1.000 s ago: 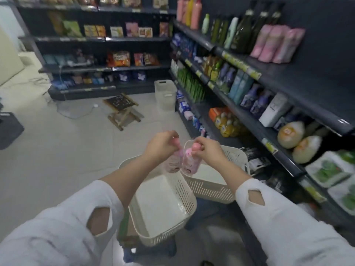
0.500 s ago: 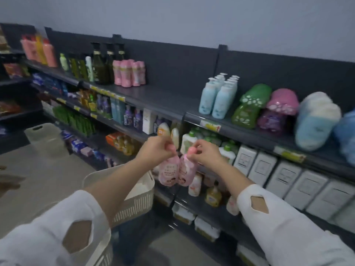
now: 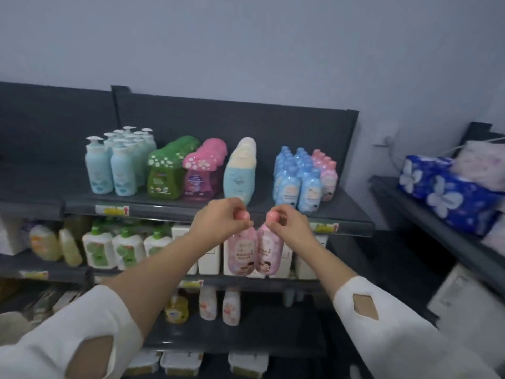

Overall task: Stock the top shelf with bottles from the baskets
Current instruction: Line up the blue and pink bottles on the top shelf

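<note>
Left hand (image 3: 221,220) and right hand (image 3: 289,225) each pinch a pink bottle (image 3: 243,253) by its cap — both hang upright below the top shelf (image 3: 349,206). The shelved pink row (image 3: 328,173) stands up and to the right, nearer the right hand.

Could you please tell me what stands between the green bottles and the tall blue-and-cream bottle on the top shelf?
A row of pink bottles stands there, beside the green bottles, as the head view shows.
</note>
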The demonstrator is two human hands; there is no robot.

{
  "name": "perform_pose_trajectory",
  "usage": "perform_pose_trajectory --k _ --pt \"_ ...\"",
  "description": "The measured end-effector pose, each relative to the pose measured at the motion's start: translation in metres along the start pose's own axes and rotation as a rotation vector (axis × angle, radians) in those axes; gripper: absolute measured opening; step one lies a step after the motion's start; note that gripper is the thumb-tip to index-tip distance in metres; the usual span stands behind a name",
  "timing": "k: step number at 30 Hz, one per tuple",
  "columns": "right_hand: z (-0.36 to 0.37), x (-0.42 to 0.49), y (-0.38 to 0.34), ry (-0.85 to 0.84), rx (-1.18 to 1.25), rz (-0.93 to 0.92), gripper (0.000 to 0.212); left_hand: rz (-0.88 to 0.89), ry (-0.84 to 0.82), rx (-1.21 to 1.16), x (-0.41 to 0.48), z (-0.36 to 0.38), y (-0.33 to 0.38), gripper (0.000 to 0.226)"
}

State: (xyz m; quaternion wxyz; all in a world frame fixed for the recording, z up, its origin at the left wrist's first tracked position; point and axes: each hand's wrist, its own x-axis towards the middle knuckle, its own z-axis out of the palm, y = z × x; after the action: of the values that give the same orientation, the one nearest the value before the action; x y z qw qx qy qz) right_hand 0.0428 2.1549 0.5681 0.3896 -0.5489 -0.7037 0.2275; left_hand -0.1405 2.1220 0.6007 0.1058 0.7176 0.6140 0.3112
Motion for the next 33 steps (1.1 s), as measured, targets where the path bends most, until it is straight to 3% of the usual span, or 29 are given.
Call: perform_pose_trajectory --k 10,14,17,25,33 --pt "-0.105 0.031 0.062 0.357 -0.054 0.168 0.011 0.391 0.031 0.068 0.100 0.057 0.098 0.025" --pt "-0.133 0.043 0.074 0.405 -0.095 0.211 0.018 0.512 0.055 0.100 0.139 0.075 0.123 0.021" --pt "-0.152 0.052 0.084 0.457 -0.127 0.222 0.011 0.568 0.054 0.127 0.168 0.087 0.142 0.023" --pt "-0.190 0.093 0.121 0.533 -0.143 0.219 0.016 0.510 0.104 0.239 0.237 0.130 0.180 0.027" --pt "-0.208 0.150 0.148 0.317 -0.078 0.123 0.018 0.336 0.086 0.413 0.280 0.163 0.187 0.025"
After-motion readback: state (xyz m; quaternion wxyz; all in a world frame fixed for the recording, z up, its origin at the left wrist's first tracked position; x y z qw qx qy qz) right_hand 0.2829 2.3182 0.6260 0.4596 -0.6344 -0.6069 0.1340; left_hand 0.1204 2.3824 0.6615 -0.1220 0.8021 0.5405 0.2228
